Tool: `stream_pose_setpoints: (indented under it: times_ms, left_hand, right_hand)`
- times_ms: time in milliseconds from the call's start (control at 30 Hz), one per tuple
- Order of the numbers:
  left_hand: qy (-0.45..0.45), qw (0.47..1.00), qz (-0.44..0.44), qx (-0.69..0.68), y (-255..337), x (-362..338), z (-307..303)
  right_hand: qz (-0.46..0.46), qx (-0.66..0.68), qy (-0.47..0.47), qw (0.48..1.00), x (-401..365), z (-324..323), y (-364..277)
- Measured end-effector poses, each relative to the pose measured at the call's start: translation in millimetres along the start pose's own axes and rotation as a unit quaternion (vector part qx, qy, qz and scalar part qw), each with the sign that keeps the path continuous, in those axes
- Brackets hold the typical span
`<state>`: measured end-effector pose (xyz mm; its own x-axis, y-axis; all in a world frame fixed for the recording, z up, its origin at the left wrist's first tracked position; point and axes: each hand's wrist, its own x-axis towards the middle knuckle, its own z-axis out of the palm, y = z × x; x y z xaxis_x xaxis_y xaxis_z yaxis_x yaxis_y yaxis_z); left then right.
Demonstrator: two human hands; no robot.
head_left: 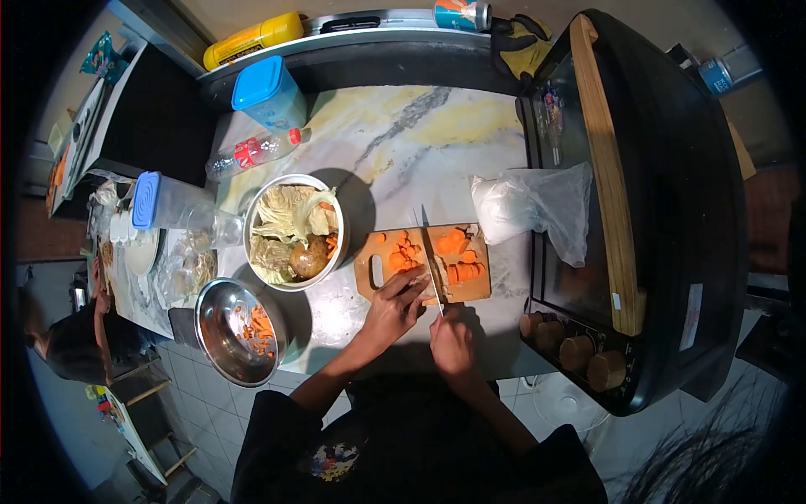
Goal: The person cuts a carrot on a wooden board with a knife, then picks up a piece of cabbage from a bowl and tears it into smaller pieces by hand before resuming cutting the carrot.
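Note:
A wooden cutting board [365,267] lies on the marble counter, with orange carrot slices [405,252] on its left part and more pieces [464,272] on its right. My right hand [452,343] is closed around the handle of a knife [431,256], whose blade crosses the middle of the board and points away from me. Beside the blade, my left hand [395,309] rests at the board's near edge with its fingertips bent close to the knife. Whatever may lie under those fingertips is too small to make out.
Left of the board stand a white bowl [338,208] of cabbage and a potato, and a metal bowl [220,357] with carrot pieces. A plastic bag [525,206] lies behind right, beside a black oven [672,210]. Another person [80,344] is at far left.

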<state>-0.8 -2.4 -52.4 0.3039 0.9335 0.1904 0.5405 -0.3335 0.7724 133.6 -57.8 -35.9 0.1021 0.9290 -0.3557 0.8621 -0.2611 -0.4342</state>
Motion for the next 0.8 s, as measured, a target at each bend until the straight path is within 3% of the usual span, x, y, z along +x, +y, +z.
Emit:
stream_pose_setpoints:
  times_ms: [167, 500, 800]
  left_hand:
    - [0.012, 1.0, 0.026, 0.01, -1, -5, 1]
    - [0.023, 0.999, -0.011, -0.033, -1, -2, 3]
    - [0.029, 0.999, 0.011, -0.011, -3, -2, 5]
  right_hand:
    - [-0.068, 0.027, 0.038, 0.997, 14, -10, -8]
    - [-0.047, 0.002, 0.037, 0.998, 5, -11, -6]
    - [-0.059, 0.01, 0.055, 0.997, 11, -5, -1]
